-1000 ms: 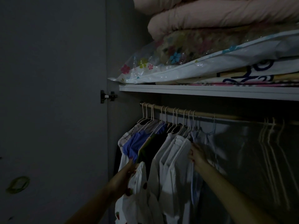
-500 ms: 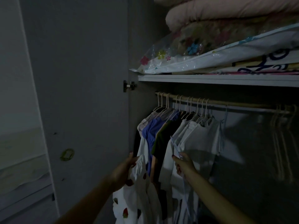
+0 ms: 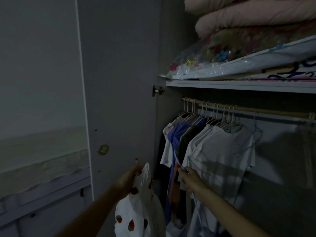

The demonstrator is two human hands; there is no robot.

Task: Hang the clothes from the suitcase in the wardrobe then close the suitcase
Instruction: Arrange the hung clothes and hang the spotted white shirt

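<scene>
Your left hand (image 3: 130,177) grips a white garment with strawberry prints (image 3: 136,211), held low beside the open wardrobe door (image 3: 119,82). Your right hand (image 3: 190,179) pinches the hem of a hung blue garment (image 3: 174,142). Hangers crowd the rail's (image 3: 256,110) left end; its right stretch stands open. Since half a second ago, the strawberry garment has dropped away from the hung clothes
</scene>
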